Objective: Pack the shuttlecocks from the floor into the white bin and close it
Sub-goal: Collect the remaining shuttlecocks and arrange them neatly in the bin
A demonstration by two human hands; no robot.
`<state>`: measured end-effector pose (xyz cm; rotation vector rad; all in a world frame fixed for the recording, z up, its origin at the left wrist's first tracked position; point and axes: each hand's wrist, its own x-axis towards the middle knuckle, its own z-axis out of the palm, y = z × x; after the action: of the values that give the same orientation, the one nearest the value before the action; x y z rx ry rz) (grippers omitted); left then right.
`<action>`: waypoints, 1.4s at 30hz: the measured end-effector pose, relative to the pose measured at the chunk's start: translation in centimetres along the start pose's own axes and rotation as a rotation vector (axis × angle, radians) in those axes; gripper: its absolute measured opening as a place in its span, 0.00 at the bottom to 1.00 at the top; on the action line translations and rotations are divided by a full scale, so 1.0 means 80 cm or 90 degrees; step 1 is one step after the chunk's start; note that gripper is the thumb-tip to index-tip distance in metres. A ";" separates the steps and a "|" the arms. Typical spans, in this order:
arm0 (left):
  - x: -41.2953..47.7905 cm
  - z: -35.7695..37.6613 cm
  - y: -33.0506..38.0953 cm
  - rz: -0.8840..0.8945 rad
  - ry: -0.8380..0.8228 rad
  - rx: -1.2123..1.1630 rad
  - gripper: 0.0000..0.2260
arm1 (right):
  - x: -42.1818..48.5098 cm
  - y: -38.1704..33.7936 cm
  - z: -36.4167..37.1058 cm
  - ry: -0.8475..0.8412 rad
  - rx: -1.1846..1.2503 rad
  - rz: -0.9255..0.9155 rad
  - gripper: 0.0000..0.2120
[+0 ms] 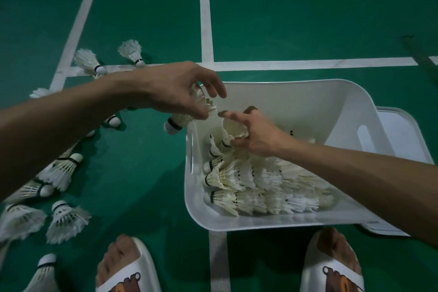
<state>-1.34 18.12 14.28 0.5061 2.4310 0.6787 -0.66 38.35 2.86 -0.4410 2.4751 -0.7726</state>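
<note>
The white bin (pixel 279 223) sits on the green floor, with several rows of stacked shuttlecocks (pixel 256 187) lying inside. My left hand (pixel 180 87) hovers over the bin's left rim, fingers closed on a short stack of shuttlecocks (pixel 182 121) whose cork points down and left. My right hand (pixel 253 130) is inside the bin, fingers curled around a single shuttlecock (pixel 233 129) just right of the left hand. Several loose shuttlecocks (pixel 64 168) lie scattered on the floor at the left.
The bin's white lid (pixel 403 135) lies flat on the floor behind the bin's right side. My two feet in white slippers (pixel 125 268) stand at the bottom edge. White court lines (pixel 206 19) cross the floor.
</note>
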 end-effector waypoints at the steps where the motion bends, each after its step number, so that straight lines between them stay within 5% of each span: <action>1: -0.001 0.000 -0.001 -0.002 0.003 -0.003 0.19 | 0.001 0.001 0.003 0.000 -0.012 0.001 0.31; 9: 0.001 -0.005 -0.012 -0.005 0.064 -0.020 0.17 | 0.002 -0.008 0.003 -0.029 -0.098 -0.001 0.39; 17: -0.001 -0.006 0.004 -0.007 0.087 -0.015 0.33 | 0.009 -0.005 0.005 -0.023 -0.135 -0.028 0.30; 22: 0.000 -0.004 0.021 0.007 0.098 -0.117 0.33 | 0.004 -0.003 -0.006 -0.036 -0.118 -0.038 0.41; 28: 0.006 0.012 0.044 0.022 0.128 -0.080 0.38 | -0.030 0.000 -0.051 0.006 0.189 0.008 0.36; 32: 0.024 0.044 0.047 0.026 0.091 -0.010 0.37 | -0.059 0.013 -0.075 0.067 0.294 -0.038 0.41; 37: 0.052 0.075 0.052 0.043 0.105 0.105 0.37 | -0.071 0.013 -0.077 0.060 0.269 -0.077 0.42; 42: 0.066 0.087 0.050 0.057 0.119 0.073 0.35 | -0.059 0.013 -0.069 0.071 0.176 -0.057 0.33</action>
<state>-0.40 26.36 9.40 0.6249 2.6483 0.6514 0.00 43.61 7.89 -0.4185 2.4124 -1.1867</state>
